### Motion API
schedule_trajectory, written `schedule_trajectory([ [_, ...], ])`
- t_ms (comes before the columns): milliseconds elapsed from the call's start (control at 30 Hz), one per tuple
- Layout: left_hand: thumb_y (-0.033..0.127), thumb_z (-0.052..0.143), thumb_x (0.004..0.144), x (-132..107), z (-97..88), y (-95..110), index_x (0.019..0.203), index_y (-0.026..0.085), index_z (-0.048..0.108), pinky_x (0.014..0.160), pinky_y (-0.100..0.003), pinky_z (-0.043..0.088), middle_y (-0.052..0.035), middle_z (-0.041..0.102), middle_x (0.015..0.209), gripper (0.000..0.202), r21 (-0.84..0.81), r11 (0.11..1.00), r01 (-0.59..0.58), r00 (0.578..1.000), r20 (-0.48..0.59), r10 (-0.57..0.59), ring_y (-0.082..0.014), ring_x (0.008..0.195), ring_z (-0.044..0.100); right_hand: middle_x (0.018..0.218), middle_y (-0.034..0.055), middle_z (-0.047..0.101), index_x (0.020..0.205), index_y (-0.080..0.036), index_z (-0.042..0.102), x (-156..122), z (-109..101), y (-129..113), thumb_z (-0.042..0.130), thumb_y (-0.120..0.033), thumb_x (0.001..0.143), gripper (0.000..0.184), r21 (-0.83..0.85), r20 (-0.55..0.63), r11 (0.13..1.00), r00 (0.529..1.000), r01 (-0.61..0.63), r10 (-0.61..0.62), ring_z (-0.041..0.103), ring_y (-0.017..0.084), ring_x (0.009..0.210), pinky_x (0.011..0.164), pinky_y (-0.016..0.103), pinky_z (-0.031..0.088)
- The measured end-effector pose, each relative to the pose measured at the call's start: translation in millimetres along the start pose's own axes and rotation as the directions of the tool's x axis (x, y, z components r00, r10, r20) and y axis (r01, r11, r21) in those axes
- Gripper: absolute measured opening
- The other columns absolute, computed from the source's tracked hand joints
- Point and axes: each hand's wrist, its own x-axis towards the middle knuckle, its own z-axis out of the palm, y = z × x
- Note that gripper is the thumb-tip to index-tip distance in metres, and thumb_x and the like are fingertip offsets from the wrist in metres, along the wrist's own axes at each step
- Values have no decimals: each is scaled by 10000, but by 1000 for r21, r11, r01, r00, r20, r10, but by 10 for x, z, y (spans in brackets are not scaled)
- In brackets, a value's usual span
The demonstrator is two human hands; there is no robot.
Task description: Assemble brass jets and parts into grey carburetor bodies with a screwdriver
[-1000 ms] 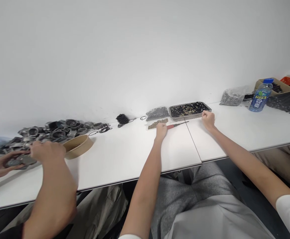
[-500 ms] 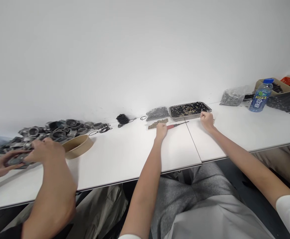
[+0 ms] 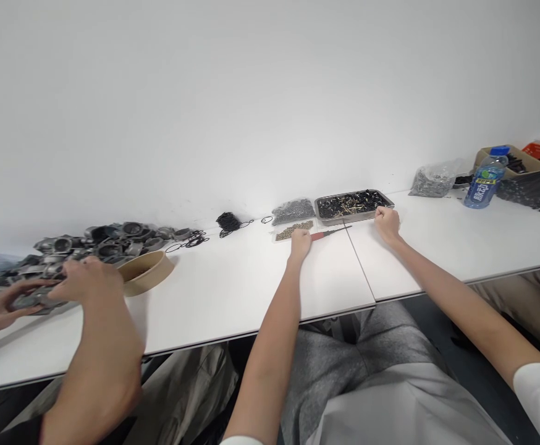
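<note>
My left hand [image 3: 300, 242] rests on the white table [image 3: 233, 296] as a closed fist, beside a bag of small brass parts [image 3: 292, 231] and the red handle of a screwdriver [image 3: 329, 233]. What it holds, if anything, is hidden. My right hand [image 3: 387, 221] is also curled closed at the front rim of a metal tray [image 3: 322, 216] filled with black and brass pieces. Nothing I can name shows between its fingers.
At the left a co-worker's hands [image 3: 78, 281] handle a grey metal part by a heap of grey castings [image 3: 107, 240] and a brown paper bowl [image 3: 146, 272]. Black rubber rings [image 3: 228, 221], a bag of dark parts [image 3: 292, 211], a water bottle [image 3: 485, 179] and boxes [image 3: 524, 162] stand along the wall.
My right hand shifted slightly along the tray's front rim and back. The co-worker's hands moved a little over the grey part. My left hand stayed put.
</note>
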Motion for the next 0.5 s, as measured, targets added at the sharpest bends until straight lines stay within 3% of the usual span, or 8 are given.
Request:
schedule_trajectory([
  [500, 374, 563, 903, -7, -2, 18, 1191, 150, 573, 895, -416, 534, -94, 587, 1212, 365, 20, 1000, 0, 1000, 0, 0, -213, 1057, 596, 486, -10, 376, 508, -205, 313, 9, -6, 13, 351, -79, 596, 158, 52, -27, 996, 997, 72, -70, 372, 136, 513, 544, 279, 221],
])
